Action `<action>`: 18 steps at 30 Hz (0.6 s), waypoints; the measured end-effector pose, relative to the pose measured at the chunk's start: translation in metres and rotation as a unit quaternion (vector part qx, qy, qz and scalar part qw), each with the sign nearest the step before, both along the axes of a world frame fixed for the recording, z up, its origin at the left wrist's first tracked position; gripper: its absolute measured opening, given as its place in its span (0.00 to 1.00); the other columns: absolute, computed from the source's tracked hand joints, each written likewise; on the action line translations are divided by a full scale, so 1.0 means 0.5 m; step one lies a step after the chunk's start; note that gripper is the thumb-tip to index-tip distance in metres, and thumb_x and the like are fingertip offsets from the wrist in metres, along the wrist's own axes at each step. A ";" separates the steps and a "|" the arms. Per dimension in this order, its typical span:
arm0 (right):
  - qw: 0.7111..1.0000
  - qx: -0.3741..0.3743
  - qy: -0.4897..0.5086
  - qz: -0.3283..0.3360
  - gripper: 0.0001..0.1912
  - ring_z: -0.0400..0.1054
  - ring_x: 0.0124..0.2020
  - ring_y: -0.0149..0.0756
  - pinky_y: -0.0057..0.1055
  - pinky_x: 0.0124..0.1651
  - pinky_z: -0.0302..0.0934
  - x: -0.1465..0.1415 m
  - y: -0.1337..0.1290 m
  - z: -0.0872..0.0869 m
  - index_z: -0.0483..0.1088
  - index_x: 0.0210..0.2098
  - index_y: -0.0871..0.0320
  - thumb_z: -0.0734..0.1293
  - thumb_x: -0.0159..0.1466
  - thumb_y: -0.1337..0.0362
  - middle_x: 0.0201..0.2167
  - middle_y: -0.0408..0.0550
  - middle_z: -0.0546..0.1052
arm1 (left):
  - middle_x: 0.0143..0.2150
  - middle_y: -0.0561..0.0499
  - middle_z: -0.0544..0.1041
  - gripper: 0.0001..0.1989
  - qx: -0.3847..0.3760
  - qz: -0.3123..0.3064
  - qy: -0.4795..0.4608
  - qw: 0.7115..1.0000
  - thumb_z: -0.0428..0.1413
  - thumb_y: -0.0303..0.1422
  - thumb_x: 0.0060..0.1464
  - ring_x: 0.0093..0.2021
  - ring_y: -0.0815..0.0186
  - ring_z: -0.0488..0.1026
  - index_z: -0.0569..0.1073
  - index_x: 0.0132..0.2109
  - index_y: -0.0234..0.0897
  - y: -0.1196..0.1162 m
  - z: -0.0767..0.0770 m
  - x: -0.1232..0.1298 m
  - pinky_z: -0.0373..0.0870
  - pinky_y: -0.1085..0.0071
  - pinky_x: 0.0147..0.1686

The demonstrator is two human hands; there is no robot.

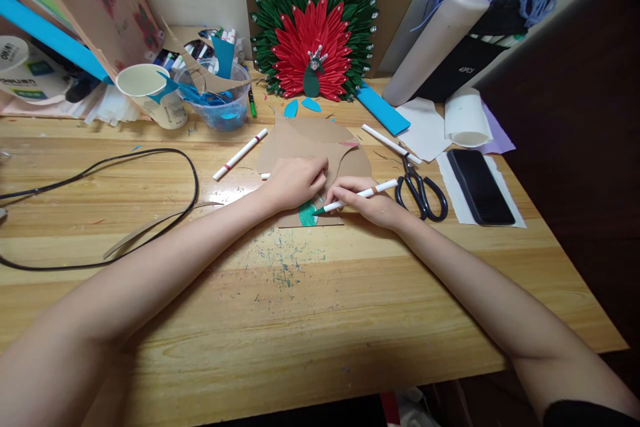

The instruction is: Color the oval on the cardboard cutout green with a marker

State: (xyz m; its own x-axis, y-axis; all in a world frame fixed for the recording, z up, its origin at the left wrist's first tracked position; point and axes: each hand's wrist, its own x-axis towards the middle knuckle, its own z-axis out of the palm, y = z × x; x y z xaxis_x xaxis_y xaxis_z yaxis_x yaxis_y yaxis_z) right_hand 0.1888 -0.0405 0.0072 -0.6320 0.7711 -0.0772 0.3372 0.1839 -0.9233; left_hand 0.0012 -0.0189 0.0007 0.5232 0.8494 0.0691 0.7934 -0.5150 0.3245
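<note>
My right hand (367, 203) is closed round a white marker (367, 193) with a brown band. Its green tip rests at the edge of a small green-coloured patch (307, 215) near the front of a brown cardboard piece (300, 133). Just left of the marker, my left hand (303, 180) lies on the cardboard with its fingers curled in. What those fingers press or hold is hidden beneath them. Another white marker (241, 155) lies to the left of the cardboard. To the right are a third marker (390, 143) and black-handled scissors (421, 193).
Behind the cardboard stands a green and red paper peacock (313, 33). A paper cup (153, 97) and a plastic tub (220, 107) of blue scraps are at back left. A black cable (195, 180) loops on the left. On the right lies a phone (481, 187).
</note>
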 end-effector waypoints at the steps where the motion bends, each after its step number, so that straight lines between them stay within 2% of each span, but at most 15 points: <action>1: 1.000 -0.001 0.001 0.001 0.16 0.68 0.31 0.32 0.29 0.35 0.60 0.000 0.000 0.000 0.71 0.30 0.59 0.60 0.66 0.55 0.28 0.45 0.75 | 0.35 0.47 0.78 0.14 -0.001 0.000 0.001 1.000 0.41 0.35 0.59 0.33 0.64 0.73 0.70 0.40 0.37 0.000 0.001 0.000 0.54 0.70 0.28; 7: 1.000 -0.003 0.002 0.005 0.16 0.69 0.31 0.32 0.29 0.35 0.61 -0.002 0.002 0.000 0.71 0.30 0.60 0.61 0.66 0.56 0.28 0.46 0.76 | 0.34 0.46 0.78 0.14 -0.001 -0.001 -0.001 1.000 0.41 0.35 0.59 0.32 0.63 0.72 0.70 0.39 0.37 -0.001 0.005 0.001 0.52 0.70 0.27; 18: 1.000 0.001 -0.001 0.003 0.16 0.70 0.31 0.32 0.28 0.35 0.61 0.000 0.001 0.002 0.71 0.29 0.60 0.61 0.65 0.56 0.28 0.46 0.77 | 0.34 0.47 0.77 0.14 -0.001 -0.003 -0.006 1.000 0.41 0.35 0.59 0.33 0.64 0.72 0.70 0.40 0.36 0.001 -0.002 0.001 0.56 0.70 0.29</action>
